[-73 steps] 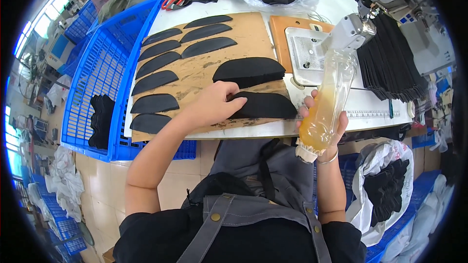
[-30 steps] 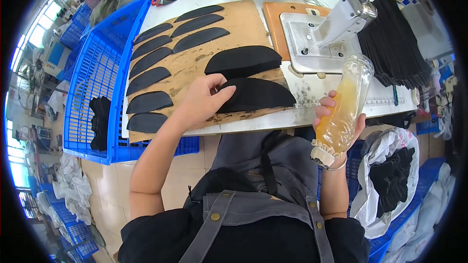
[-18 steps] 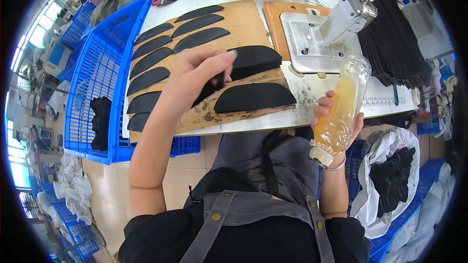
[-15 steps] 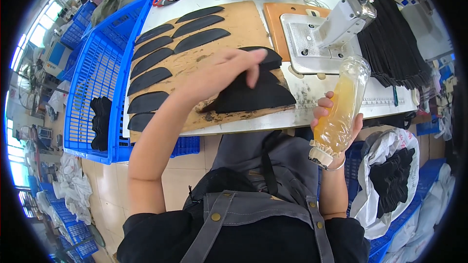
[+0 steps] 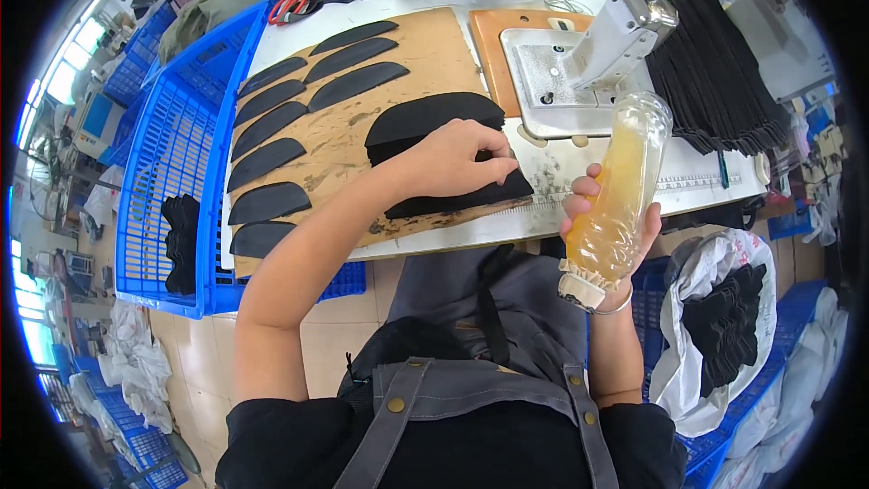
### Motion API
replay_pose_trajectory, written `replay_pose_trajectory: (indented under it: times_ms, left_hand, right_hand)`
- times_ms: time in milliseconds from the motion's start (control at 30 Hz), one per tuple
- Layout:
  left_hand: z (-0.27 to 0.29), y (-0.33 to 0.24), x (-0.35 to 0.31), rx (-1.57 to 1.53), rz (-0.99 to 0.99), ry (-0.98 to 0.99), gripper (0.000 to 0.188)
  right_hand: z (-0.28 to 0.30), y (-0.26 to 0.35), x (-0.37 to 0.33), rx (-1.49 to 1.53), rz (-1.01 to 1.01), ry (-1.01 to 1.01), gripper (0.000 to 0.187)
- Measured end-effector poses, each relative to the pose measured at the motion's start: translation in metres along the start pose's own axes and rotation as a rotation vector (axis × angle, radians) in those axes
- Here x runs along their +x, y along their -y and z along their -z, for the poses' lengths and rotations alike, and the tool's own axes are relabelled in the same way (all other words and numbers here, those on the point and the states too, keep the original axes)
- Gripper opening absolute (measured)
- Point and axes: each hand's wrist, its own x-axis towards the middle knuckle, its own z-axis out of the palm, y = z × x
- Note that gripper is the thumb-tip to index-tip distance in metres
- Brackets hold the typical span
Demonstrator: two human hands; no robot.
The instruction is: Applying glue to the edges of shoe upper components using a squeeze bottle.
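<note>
My left hand point(image 5: 460, 158) is over two piles of black half-moon fabric pieces, one farther back point(image 5: 425, 113) and one nearer point(image 5: 462, 199). Its fingers are bent in toward the thumb at the right side of the nearer pile; whatever they pinch is hidden. A clear plastic bottle point(image 5: 625, 186) of yellowish liquid tilts neck-down in my right hand point(image 5: 581, 204), its pale cap point(image 5: 581, 285) toward me. Both piles rest on a stained tan board point(image 5: 339, 140), where several single black half-moon pieces point(image 5: 358, 86) lie spread in two columns to the left.
A white machine arm point(image 5: 620, 36) on a metal plate stands behind the bottle, beside stacked black strips point(image 5: 715, 81). Left of the table is a blue crate point(image 5: 172, 190). Red-handled scissors point(image 5: 291, 4) lie at the back; a white sack point(image 5: 674, 367) stands low right.
My left hand has come down and nearer, from above the far pile to the nearer one, its fingers curling in. The bottle stays in my right hand; the whole view has shifted slightly.
</note>
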Motion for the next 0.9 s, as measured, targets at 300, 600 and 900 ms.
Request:
replay_pose_trajectory:
  times_ms: [300,600,900]
  left_hand:
    - [-0.012,-0.001,-0.003,0.191,-0.080,-0.128,0.020]
    - [-0.026,0.001,-0.003,0.347,-0.166,-0.241,0.020]
    - [-0.035,0.005,-0.003,0.448,-0.221,-0.282,0.016]
  right_hand:
    - [0.003,-0.002,0.005,-0.035,-0.011,-0.003,0.071]
    - [-0.004,-0.013,0.023,-0.076,-0.005,-0.039,0.068]
    - [-0.005,-0.014,0.033,0.016,0.119,-0.006,0.063]
